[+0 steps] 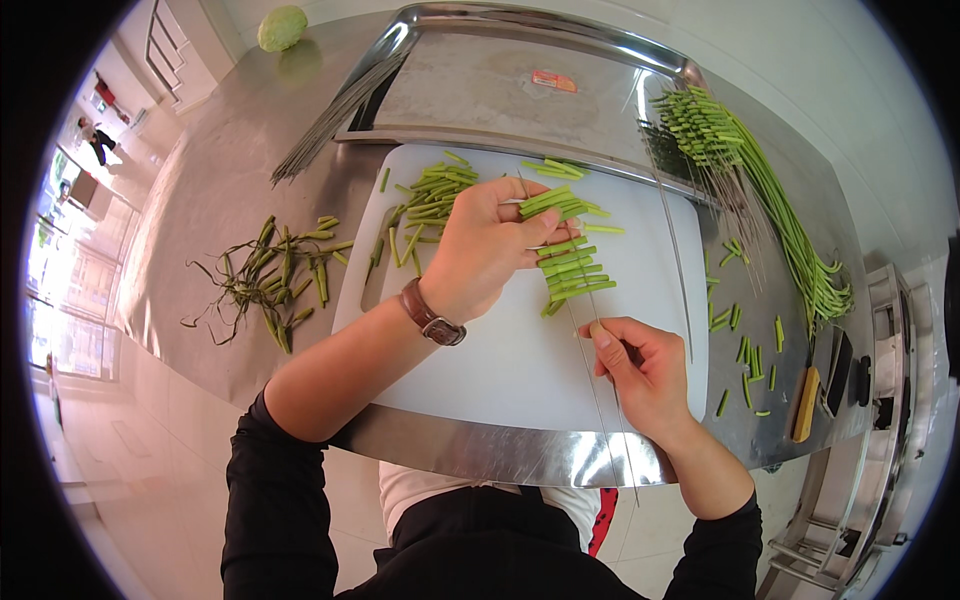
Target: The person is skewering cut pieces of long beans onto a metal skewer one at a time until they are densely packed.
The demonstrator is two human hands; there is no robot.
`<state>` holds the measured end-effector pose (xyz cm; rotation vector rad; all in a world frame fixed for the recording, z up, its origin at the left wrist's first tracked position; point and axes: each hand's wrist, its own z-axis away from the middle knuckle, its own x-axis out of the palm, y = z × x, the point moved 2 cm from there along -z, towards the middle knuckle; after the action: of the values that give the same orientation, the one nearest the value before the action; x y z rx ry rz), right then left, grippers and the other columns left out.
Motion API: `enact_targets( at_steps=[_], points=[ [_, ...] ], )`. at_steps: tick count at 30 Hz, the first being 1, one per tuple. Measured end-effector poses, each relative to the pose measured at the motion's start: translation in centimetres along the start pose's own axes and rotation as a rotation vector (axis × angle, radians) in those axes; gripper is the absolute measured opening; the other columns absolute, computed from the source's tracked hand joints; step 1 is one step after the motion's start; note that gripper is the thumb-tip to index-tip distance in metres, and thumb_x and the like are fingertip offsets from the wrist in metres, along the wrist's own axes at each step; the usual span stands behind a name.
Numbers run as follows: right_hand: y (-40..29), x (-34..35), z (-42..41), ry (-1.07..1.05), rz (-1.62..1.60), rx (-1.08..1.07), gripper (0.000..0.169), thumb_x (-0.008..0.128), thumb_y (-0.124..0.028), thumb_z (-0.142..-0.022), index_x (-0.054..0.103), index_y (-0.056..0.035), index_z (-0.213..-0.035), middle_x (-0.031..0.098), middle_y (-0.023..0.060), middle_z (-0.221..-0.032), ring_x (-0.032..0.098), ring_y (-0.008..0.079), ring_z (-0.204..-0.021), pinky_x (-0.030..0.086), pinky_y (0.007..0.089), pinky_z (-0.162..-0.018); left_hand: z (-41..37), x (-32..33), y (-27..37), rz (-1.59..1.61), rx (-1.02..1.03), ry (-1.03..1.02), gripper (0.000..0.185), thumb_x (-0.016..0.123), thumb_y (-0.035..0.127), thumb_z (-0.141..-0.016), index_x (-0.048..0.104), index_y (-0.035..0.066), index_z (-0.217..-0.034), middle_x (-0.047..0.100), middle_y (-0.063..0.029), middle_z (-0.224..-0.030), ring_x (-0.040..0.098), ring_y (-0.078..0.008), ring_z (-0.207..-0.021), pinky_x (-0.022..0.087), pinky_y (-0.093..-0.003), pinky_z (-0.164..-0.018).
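Note:
Over a white cutting board (480, 367), my left hand (495, 240) pinches several short green stem pieces (553, 202), likely garlic scapes. Just below its fingers, a row of cut stems (571, 268) lies crosswise on thin metal skewers (592, 367). My right hand (637, 367) grips a skewer below that row; the long ends reach past the table's front edge. A pile of cut stems (439, 187) lies on the board left of my left hand, and a few more pieces (555, 169) lie at the board's back. One loose skewer (675, 255) rests at the board's right side.
A metal tray (487, 82) stands behind the board, with bundled skewers (337, 112) at its left. Stem trimmings (274, 277) lie left; a cabbage (282, 28) sits far back. On the right are skewered stems (697, 127), long green stems (787, 232) and a yellow-handled knife (806, 405).

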<state>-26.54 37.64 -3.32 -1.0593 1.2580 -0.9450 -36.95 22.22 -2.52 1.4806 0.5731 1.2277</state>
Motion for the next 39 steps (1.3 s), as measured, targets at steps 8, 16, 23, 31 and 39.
enact_targets(
  at_steps=[8,16,23,31,39],
  points=[
    [0.4,0.2,0.1,0.011,0.017,-0.027,0.017,0.049,-0.009,-0.086,0.057,0.0054,-0.087,0.057,0.0049,-0.067,0.049,0.0076,-0.052,0.041,0.0204,-0.048,-0.1,-0.1,-0.3,-0.022,0.0,0.013,0.022,0.048,0.004,-0.085,0.046,-0.007,-0.104,0.056,-0.0119,-0.096,0.058,-0.0201,-0.091,0.049,-0.03,-0.081],
    [0.6,0.3,0.2,0.025,0.025,-0.037,0.016,0.049,-0.009,-0.086,0.058,0.0052,-0.087,0.056,0.0049,-0.064,0.05,0.0079,-0.052,0.041,0.0204,-0.049,0.0,0.0,-0.2,0.013,-0.041,0.043,0.023,0.048,0.003,-0.085,0.044,-0.007,-0.105,0.055,-0.0131,-0.098,0.057,-0.0212,-0.093,0.048,-0.0313,-0.082],
    [0.3,0.4,0.3,0.018,0.005,0.005,0.015,0.05,-0.006,-0.085,0.058,0.0056,-0.087,0.056,0.0047,-0.065,0.05,0.0075,-0.053,0.041,0.02,-0.049,0.1,0.1,-0.3,-0.005,-0.039,0.031,0.026,0.048,0.004,-0.085,0.043,-0.007,-0.107,0.055,-0.0133,-0.098,0.057,-0.0204,-0.092,0.048,-0.0306,-0.081],
    [0.9,0.6,0.2,0.031,0.017,-0.043,0.013,0.05,-0.005,-0.085,0.058,0.0054,-0.086,0.055,0.0047,-0.063,0.05,0.0077,-0.052,0.04,0.0202,-0.048,-0.2,-0.5,0.0,-0.067,-0.071,-0.111,0.03,0.054,0.006,-0.082,0.046,-0.004,-0.108,0.057,-0.0087,-0.098,0.057,-0.0145,-0.091,0.047,-0.0248,-0.076],
    [0.8,0.4,0.3,0.006,0.072,-0.074,0.014,0.051,-0.008,-0.085,0.059,0.0042,-0.084,0.053,0.0047,-0.058,0.047,0.0075,-0.05,0.037,0.0205,-0.046,-1.0,-1.6,0.8,-0.267,-0.128,-0.353,0.033,0.055,0.011,-0.083,0.046,-0.004,-0.11,0.057,-0.0076,-0.1,0.057,-0.0124,-0.09,0.046,-0.025,-0.079]
  ],
)
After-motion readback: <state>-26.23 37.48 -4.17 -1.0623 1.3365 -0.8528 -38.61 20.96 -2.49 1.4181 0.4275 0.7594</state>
